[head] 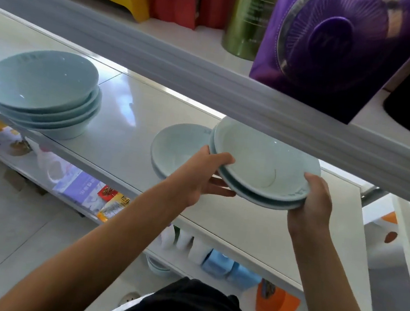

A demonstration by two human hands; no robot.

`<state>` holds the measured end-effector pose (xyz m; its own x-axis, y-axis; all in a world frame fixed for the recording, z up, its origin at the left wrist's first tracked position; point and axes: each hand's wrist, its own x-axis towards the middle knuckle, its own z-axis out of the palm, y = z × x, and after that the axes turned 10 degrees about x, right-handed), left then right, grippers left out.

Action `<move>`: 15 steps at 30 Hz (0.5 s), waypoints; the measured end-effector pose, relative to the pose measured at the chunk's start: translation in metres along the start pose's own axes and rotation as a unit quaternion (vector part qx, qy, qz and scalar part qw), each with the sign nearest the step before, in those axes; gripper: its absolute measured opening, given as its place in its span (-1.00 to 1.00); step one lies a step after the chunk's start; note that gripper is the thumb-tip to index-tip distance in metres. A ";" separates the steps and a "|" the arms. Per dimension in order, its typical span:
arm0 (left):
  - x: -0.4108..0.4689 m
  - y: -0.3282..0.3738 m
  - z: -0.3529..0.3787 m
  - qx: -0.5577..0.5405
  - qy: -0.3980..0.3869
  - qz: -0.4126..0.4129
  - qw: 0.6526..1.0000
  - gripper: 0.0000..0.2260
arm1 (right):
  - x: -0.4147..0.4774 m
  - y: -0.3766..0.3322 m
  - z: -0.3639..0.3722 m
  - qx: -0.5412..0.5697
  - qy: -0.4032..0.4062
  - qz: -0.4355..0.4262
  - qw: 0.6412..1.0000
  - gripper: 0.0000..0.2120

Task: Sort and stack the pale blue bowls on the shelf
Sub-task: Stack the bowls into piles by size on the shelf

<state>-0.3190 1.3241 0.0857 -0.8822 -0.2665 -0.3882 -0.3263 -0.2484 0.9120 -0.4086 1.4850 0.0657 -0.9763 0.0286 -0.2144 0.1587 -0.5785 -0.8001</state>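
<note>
Glossy round pale blue bowls (262, 168), nested, gripped by left hand (203, 178) and right hand (312, 203).

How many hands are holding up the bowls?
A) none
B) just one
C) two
C: the left hand and the right hand each grip one side of the bowls, with a thumb over the rim.
</note>
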 end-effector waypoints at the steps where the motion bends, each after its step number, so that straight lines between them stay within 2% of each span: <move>1: 0.000 0.001 -0.005 -0.003 0.009 -0.004 1.000 -0.74 | -0.002 0.003 0.004 -0.008 -0.003 0.004 1.000 -0.87; 9: -0.004 0.002 -0.042 -0.015 0.066 0.000 0.998 -0.72 | -0.011 0.029 0.032 -0.077 -0.044 0.023 0.996 -0.92; 12: -0.004 0.002 -0.056 -0.013 0.082 0.012 0.996 -0.72 | -0.016 0.041 0.042 -0.115 -0.069 0.015 0.991 -0.83; 15: -0.003 0.001 -0.070 -0.002 0.090 0.024 0.996 -0.73 | -0.018 0.051 0.052 -0.138 -0.078 0.017 0.987 -0.82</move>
<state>-0.2928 1.2600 0.0783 -0.8211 -0.4414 -0.3619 -0.2836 -0.2347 0.9298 -0.3905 1.4128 0.0576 -0.9771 -0.1253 -0.1721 0.2048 -0.3328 -0.9205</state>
